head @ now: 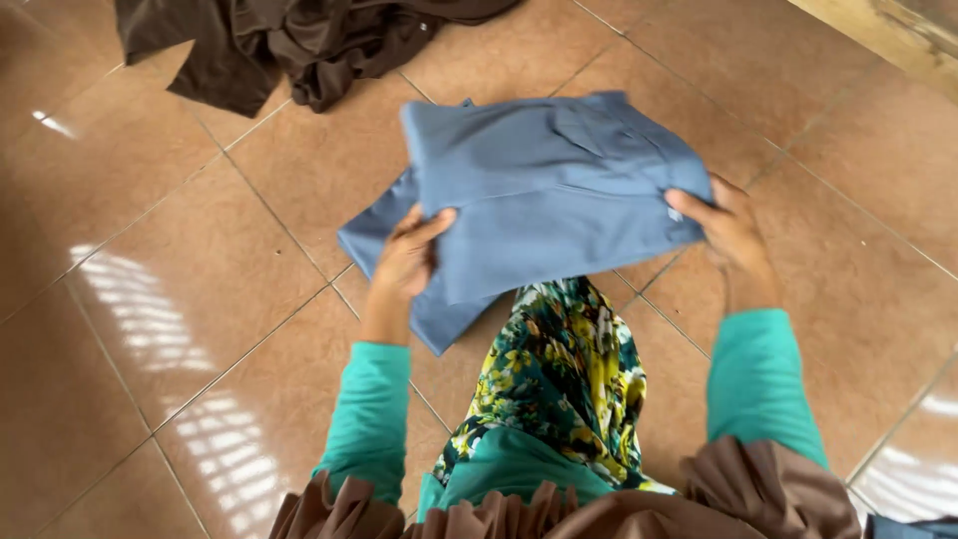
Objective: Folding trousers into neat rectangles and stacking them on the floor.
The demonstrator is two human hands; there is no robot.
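2 hands hold 1 folded blue garment (554, 190) above the brown tiled floor (200, 299), and it hangs between them rather than lying flat. The left hand (407, 262) grips the lower left edge, thumb on top of the cloth and fingers tucked underneath. The right hand (731, 228) pinches the right edge, closed on the fabric with fingers curled over it. The garment's long axis runs left to right between the 2 hands, tilted a little so the right end sits higher in view. Its top edge points away from the person; a loose lower layer droops past the left hand toward the floor. Both hands are on the cloth, so neither is nearer than the other.

Below the garment, close to the person, a floral scarf (559, 379) in green and yellow hangs down between teal sleeves (371, 409). Well apart, at the far left corner of the floor, lies a heap of dark brown cloth (299, 40).
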